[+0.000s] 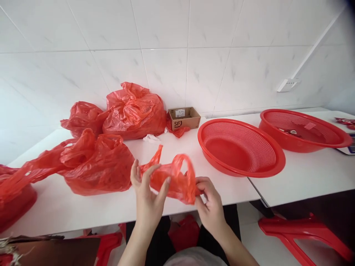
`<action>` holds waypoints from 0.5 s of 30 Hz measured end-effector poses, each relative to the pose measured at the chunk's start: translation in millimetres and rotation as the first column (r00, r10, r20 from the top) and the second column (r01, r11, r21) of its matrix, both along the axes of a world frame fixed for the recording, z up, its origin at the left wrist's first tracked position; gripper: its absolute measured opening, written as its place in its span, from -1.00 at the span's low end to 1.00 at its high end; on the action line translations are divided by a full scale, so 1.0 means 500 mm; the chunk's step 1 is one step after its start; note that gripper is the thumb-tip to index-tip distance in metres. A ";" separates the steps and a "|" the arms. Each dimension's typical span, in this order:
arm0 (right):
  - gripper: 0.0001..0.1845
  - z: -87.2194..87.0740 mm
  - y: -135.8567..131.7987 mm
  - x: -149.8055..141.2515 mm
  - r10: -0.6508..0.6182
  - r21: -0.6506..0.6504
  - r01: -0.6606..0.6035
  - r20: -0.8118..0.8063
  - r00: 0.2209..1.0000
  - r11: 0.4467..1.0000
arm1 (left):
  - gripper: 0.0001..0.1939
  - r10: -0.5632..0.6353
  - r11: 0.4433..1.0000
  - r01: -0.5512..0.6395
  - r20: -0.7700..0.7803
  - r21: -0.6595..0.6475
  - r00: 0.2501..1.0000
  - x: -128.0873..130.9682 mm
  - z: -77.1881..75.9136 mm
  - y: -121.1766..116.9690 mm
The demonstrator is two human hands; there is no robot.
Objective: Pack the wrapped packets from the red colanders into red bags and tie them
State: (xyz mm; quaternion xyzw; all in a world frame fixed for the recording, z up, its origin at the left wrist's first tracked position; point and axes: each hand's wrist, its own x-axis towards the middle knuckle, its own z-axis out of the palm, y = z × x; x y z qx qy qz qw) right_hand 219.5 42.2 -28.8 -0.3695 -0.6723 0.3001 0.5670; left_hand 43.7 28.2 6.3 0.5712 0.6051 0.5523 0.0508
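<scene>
Right hand: a thin, translucent red plastic bag is pinched at its right end between the thumb and fingers of the right hand.
Left hand: the fingers of the left hand are spread at the bag's left side; whether it is touched by them cannot be told.
Pinched bag: it is held above the front edge of a white tabletop, with a loop handle raised.
Near basket: a round red plastic basket with perforated walls is set to the right of the hands, its solid base exposed.
Far basket: small red-and-white packets are contained in a second round red plastic basket.
Filled bags: a bulging red plastic bag is placed left of the hands; a larger, gathered red bag is seen behind it. Their contents are hidden.
Carton: a small, open-topped brown cardboard box is stood near the wall; its contents cannot be made out.
Writing: "SF" is printed in black on the box, below a white label too small to be read.
</scene>
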 end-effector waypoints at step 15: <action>-0.89 0.036 -0.013 0.076 -0.107 -0.157 0.093 -0.079 0.991 0.983 | -0.71 -0.062 0.956 0.096 0.129 -0.277 0.990 -0.066 -0.050 0.018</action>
